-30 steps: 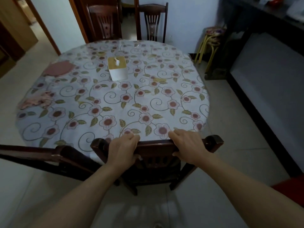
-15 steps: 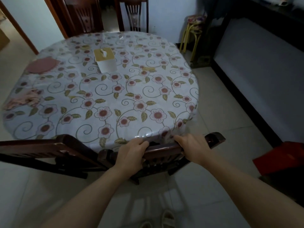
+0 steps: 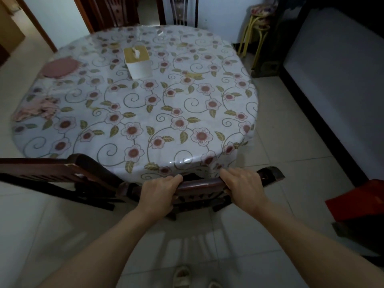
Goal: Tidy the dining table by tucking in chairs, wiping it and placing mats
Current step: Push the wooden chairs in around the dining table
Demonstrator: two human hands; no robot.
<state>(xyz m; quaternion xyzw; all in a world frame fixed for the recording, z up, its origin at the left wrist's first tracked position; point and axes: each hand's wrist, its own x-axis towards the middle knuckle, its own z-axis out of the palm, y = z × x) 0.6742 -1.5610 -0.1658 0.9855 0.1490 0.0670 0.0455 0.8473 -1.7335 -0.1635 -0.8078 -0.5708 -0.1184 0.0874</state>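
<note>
Both grips curl over the top rail of the dark wooden chair (image 3: pixel 199 185) at lower centre: left hand (image 3: pixel 159 194) and right hand (image 3: pixel 244 185) hold it, its back touching the floral-clothed surface (image 3: pixel 135 104). A tissue box (image 3: pixel 138 62) stands upper centre, a pink mat (image 3: pixel 60 66) and crumpled cloth (image 3: pixel 39 108) at left.

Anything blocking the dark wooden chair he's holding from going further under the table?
Nothing visible. Both hands, left and right, grip the dark wooden chair top rail, already at the floral-clothed round table edge. The neighbouring dark chair sits beside it on the left. Underneath is hidden.
</note>
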